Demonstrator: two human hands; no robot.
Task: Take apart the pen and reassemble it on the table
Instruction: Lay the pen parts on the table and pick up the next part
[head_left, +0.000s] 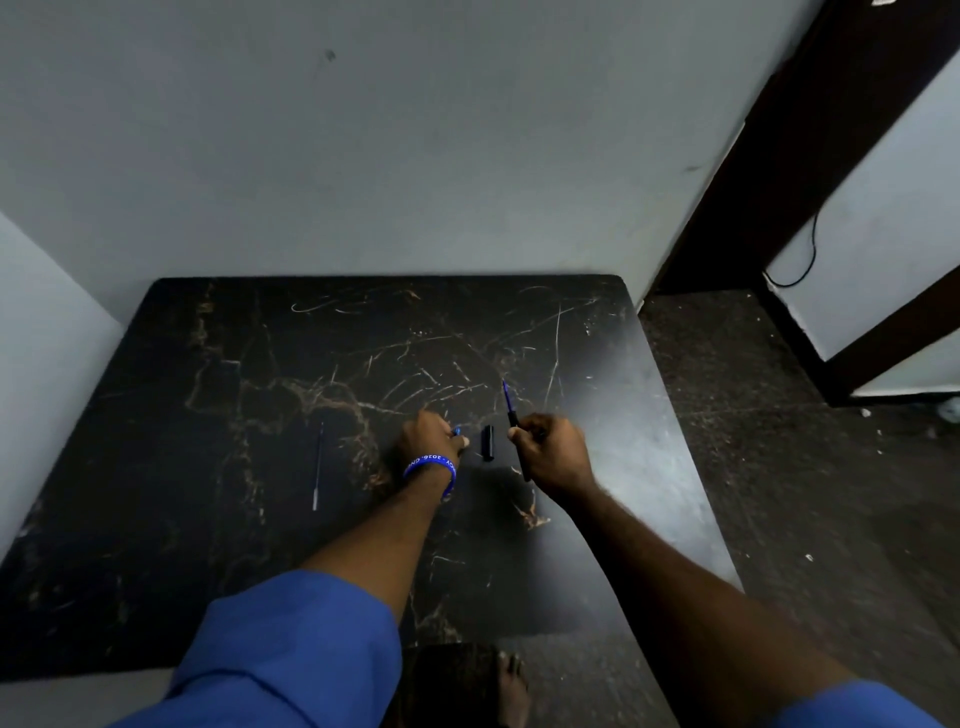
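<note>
My right hand (553, 452) is closed around a thin dark pen barrel (509, 405), whose blue tip points up and away over the black table (234, 545). My left hand (428, 441), with a blue wristband, pinches a small blue pen piece (457, 431) just above the tabletop. Between the two hands a short black cap (488, 442) lies on the table. Well left of my left hand lies a thin ink refill (318, 465), lengthwise toward me.
The table has a dark, scratched marble pattern and stands against a grey wall (415, 156). Right of it is dark floor and a dark door frame (779, 130). A bare foot (511, 686) shows below the table's front edge.
</note>
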